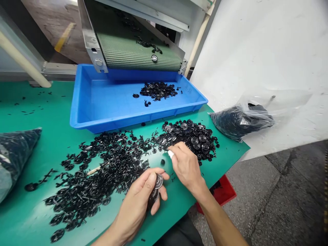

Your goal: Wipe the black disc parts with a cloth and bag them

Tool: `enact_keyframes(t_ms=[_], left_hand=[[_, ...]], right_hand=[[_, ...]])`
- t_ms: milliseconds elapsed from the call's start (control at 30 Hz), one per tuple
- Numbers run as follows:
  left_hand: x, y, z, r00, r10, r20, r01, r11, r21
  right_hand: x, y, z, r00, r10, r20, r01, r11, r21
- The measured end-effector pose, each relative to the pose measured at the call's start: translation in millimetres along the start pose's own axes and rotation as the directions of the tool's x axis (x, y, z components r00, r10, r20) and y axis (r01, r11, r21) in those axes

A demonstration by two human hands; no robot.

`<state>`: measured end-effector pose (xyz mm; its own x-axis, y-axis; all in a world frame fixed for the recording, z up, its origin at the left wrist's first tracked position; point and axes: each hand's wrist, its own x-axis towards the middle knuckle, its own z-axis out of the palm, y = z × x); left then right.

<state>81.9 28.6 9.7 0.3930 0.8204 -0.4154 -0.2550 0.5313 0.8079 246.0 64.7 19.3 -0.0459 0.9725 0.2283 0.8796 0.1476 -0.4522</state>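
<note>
Black round plastic discs are gripped in my left hand, the thumb pressed over them near the table's front edge. My right hand is at the near edge of a heap of round black discs and small parts, its fingers bent together. A white cover wraps one fingertip of that hand. Whatever its fingers pinch, if anything, is hidden. One small black part lies on the table between my hands. To the left spreads a larger heap of black plastic pieces with thin stems.
Behind the heaps stands a blue tray with black parts inside, under the end of a green conveyor belt. Filled plastic bags lie at the right and left. A red bin sits below the green table's right edge.
</note>
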Motion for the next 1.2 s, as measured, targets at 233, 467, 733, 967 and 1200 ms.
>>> enact_keyframes(t_ms=[233, 467, 733, 967, 1200], left_hand=[[2.4, 4.8, -6.2, 0.994, -0.046, 0.098, 0.054, 0.995, -0.081], [2.2, -1.1, 0.5, 0.998, -0.021, 0.053, 0.017, 0.997, 0.078], [0.8, -7.0, 1.5, 0.994, 0.003, 0.11, -0.041, 0.94, 0.339], [0.8, -7.3, -0.4, 0.996, -0.008, 0.087, -0.019, 0.953, 0.302], [1.5, -10.9, -2.0, 0.992, 0.044, 0.114, -0.093, 0.877, 0.472]], right_hand=[[-2.5, 11.9, -2.8, 0.974, 0.196, 0.116, -0.226, 0.767, 0.601], [-38.6, -10.9, -2.3, 0.958, 0.157, 0.239, -0.283, 0.643, 0.711], [-53.5, -11.1, -21.7, 0.979, 0.087, 0.185, -0.169, 0.849, 0.5], [-62.0, -15.2, -4.4, 0.99, 0.128, 0.054, -0.137, 0.827, 0.545], [-66.7, -12.4, -23.5, 0.977, 0.01, 0.212, -0.101, 0.901, 0.423]])
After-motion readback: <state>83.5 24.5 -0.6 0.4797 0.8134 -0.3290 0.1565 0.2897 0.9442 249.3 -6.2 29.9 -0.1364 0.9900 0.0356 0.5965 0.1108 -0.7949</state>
